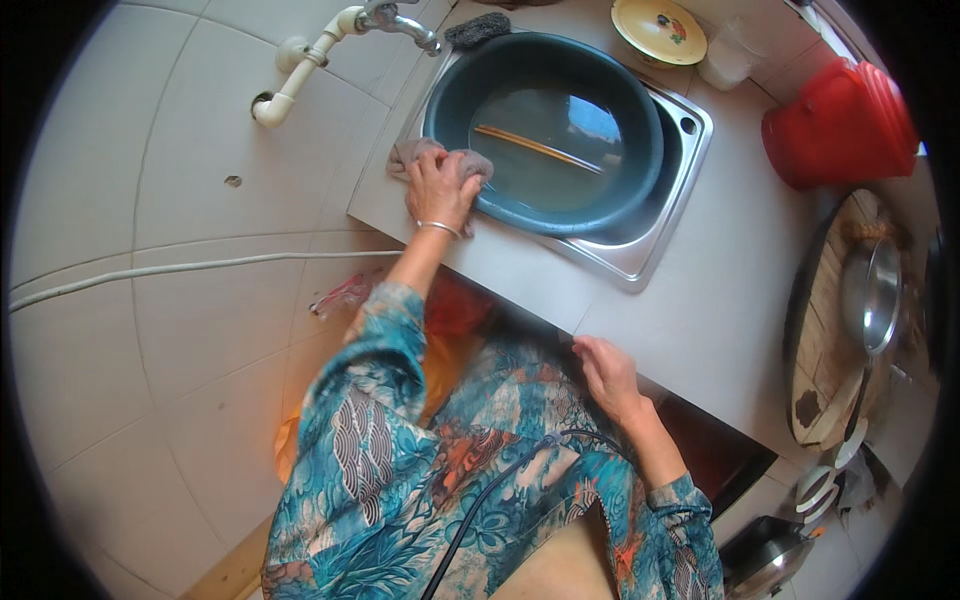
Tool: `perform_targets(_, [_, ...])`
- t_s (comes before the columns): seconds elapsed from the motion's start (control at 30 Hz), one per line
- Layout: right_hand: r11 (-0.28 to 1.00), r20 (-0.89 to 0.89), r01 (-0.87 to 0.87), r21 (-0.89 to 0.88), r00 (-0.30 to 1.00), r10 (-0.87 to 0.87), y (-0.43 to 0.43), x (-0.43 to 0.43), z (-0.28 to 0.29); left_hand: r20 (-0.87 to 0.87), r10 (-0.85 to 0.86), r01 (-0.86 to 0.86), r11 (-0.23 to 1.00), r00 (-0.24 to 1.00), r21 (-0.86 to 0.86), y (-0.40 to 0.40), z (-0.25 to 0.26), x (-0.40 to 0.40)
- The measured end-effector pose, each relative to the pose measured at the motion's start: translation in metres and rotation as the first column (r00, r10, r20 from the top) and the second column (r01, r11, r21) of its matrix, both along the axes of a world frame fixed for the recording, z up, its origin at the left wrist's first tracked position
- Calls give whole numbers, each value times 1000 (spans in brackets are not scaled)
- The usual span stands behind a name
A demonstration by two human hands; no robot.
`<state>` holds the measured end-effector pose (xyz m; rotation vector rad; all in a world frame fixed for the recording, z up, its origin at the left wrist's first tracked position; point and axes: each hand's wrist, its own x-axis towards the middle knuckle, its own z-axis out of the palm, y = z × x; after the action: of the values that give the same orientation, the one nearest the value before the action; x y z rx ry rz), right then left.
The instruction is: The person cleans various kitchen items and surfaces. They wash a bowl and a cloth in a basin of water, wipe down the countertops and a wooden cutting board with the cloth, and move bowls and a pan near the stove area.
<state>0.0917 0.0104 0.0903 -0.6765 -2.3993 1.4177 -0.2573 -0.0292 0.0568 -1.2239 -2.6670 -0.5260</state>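
My left hand [439, 187] presses on a crumpled greyish-brown cloth [405, 156] at the left rim of a dark plastic basin [645, 142]. A bracelet circles that wrist. The basin holds cloudy water, and a pair of chopsticks [538, 149] lies in it. Beneath the basin is a stainless steel sink [645, 266], mostly hidden by it. At the front edge of the tiled counter [720, 315] my right hand [611, 377] hovers or rests with loosely curled fingers and no object visible in it; contact with the edge is unclear.
A tap [405, 26] on a pipe juts from the left wall, near a dark scouring pad [478, 30]. Behind the basin stand a lidded enamel bowl [660, 30] and a clear jar [731, 56]. To the right are a red bucket [836, 127], a wooden board [817, 330] and a metal ladle [881, 300].
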Motion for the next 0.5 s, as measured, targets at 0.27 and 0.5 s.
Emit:
perform_targets(0.27, [999, -14, 51, 12, 999, -51, -4, -2, 6, 20, -3, 2, 998, 1000, 58, 16, -1, 65])
perform_targets(0.5, [1000, 6, 18, 24, 1000, -18, -5, 1, 6, 107, -66, 62, 997, 992, 39, 44, 10, 133])
